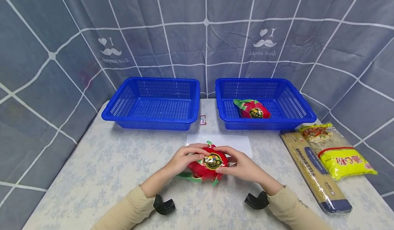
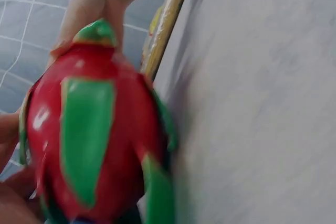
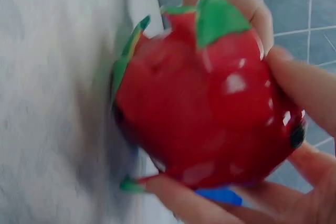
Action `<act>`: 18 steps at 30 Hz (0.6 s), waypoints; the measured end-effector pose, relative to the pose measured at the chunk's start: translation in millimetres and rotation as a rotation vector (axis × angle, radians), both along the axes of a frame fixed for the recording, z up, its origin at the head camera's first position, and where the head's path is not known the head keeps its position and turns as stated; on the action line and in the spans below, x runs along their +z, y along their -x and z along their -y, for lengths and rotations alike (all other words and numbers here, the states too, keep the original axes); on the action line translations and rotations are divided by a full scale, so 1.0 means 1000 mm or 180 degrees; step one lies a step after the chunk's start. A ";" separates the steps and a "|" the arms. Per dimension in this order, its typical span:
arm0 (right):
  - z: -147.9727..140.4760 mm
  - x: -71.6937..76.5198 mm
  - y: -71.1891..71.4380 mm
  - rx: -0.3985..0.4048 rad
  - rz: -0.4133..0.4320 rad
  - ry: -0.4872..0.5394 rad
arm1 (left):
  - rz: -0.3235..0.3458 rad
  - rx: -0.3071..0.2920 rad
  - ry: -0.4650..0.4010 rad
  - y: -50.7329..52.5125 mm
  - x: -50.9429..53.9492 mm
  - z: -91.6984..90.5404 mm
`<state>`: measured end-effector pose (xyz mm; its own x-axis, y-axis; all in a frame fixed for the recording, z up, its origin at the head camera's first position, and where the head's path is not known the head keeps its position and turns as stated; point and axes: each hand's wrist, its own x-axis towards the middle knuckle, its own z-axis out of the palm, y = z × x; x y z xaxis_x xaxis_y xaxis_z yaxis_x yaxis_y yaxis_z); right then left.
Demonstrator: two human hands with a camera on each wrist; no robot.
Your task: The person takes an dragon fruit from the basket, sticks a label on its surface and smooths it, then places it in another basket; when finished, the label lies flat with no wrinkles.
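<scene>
A red dragon fruit (image 1: 203,168) with green leaf tips and a round black-and-gold label is held between both hands just above the table. The left hand (image 1: 186,158) grips its left side, fingers over the top. From the right, the right hand (image 1: 238,163) holds it with the thumb near the label and fingers on the upper edge. In the left wrist view the dragon fruit (image 2: 100,135) shows a broad green scale. Fingers wrap round the fruit (image 3: 194,108) in the right wrist view. A white sheet (image 1: 237,143) lies behind the hands.
At the back left stands a blue basket (image 1: 154,123); a second blue basket (image 1: 261,124) at the right holds another dragon fruit (image 1: 253,109). A small wrapped candy (image 1: 202,120) lies between them. Spaghetti (image 1: 314,168) and a yellow pasta bag (image 1: 341,154) lie at the right.
</scene>
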<state>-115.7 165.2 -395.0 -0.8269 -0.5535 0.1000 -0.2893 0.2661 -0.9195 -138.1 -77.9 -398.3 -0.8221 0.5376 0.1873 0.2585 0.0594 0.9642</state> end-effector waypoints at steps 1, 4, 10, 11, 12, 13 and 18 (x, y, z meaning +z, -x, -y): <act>-0.002 0.001 0.000 0.0027 0.0023 0.0012 | 0.0038 -0.0048 -0.0011 0.002 0.001 0.001; -0.013 0.007 0.001 0.0123 0.0064 -0.0072 | 0.0163 -0.0120 0.0042 0.008 0.005 0.004; -0.063 0.031 0.004 0.0189 -0.0198 -0.0360 | 0.0540 -0.0078 -0.0076 0.029 0.011 0.005; -0.073 0.037 0.005 0.0167 -0.0248 -0.0367 | 0.0642 -0.0071 -0.0171 0.033 0.012 0.003; -0.083 0.043 0.005 0.0132 -0.0309 -0.0366 | 0.0739 -0.0059 -0.0263 0.037 0.013 0.002; -0.094 0.050 0.006 0.0110 -0.0373 -0.0339 | 0.0843 -0.0037 -0.0346 0.042 0.014 0.000; -0.139 0.083 0.011 -0.0222 -0.0646 0.0124 | 0.1223 0.0098 -0.0528 0.060 0.020 -0.016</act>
